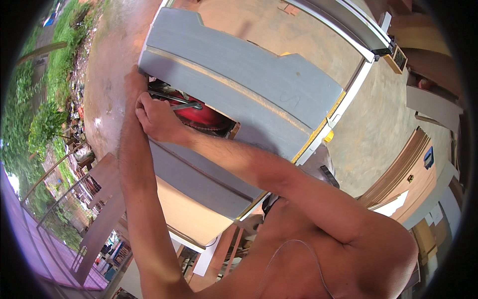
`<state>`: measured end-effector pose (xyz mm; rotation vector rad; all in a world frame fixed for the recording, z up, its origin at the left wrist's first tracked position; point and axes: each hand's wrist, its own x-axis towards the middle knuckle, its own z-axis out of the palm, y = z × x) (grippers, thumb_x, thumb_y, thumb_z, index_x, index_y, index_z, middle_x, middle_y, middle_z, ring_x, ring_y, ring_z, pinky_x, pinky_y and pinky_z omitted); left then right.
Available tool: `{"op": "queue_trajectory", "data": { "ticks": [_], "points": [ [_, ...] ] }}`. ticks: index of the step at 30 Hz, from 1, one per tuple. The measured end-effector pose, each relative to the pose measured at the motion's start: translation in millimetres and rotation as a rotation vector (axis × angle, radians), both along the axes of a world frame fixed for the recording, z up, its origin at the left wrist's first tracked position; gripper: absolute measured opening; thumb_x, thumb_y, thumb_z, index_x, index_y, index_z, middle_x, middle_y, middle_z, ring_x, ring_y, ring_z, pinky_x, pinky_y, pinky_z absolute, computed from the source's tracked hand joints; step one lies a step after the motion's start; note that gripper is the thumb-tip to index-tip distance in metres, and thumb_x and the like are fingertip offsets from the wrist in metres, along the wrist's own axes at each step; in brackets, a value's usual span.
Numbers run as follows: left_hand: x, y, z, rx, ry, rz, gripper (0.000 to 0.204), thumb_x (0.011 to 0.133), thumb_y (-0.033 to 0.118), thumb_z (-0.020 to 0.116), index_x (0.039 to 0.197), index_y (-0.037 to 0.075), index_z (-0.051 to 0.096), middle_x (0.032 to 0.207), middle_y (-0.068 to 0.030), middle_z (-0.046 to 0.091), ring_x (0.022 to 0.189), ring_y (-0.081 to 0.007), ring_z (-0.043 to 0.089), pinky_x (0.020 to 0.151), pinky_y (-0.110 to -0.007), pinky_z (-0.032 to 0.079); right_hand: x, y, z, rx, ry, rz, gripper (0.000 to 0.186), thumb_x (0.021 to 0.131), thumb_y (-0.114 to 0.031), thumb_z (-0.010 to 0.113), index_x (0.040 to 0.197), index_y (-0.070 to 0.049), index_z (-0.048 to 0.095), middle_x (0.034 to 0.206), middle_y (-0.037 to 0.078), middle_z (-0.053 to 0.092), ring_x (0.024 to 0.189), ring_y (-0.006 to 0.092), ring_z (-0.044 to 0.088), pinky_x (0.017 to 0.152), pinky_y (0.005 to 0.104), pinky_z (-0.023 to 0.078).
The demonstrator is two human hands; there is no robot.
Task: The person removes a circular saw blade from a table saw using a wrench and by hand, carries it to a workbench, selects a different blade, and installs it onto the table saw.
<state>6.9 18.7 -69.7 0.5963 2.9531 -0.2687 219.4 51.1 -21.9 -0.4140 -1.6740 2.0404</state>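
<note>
A long opening in a grey saw table shows a red circular saw blade (pixel 204 115) with a toothed edge. My right hand (pixel 158 118) is closed around the handle of a metal wrench (pixel 187 105), its far end lying over the middle of the blade. Another thin metal bar runs alongside the wrench; I cannot make out what it belongs to. My left hand (pixel 135 79) is at the table's left edge, just beyond my right hand. Its fingers are hidden, and my right forearm reaches across in front of me.
The grey saw table (pixel 224 62) has a wooden strip along it and a white metal frame (pixel 343 102) at its right. Stacked wooden boards (pixel 406 174) stand at the right. Plants (pixel 47 119) and a wire fence are on the left.
</note>
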Motion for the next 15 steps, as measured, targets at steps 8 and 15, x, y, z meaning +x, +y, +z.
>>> {"op": "queue_trajectory", "data": {
  "ticks": [8,15],
  "points": [
    [-20,-22,-21,0.14,0.086,-0.02,0.037,0.089,0.014,0.07,0.125,0.017,0.07,0.107,-0.0191,0.076,0.102,-0.0381,0.072,0.089,-0.047,0.055,-12,-5,-2,0.141,-0.071,-0.014,0.016,0.101,-0.018,0.052,0.108,-0.004,0.051,0.078,0.021,0.067,0.077,0.046,0.065,0.071,0.0574,0.045],
    [-23,-32,-26,0.343,0.034,-0.143,0.034,0.085,0.007,0.061,0.115,0.015,0.074,0.098,-0.0204,0.075,0.095,-0.0385,0.072,0.086,-0.047,0.054,-21,-12,-8,0.209,-0.11,-0.059,0.016,0.1,-0.02,0.053,0.097,-0.004,0.057,0.075,0.021,0.067,0.072,0.044,0.066,0.065,0.058,0.047]
  ]
}}
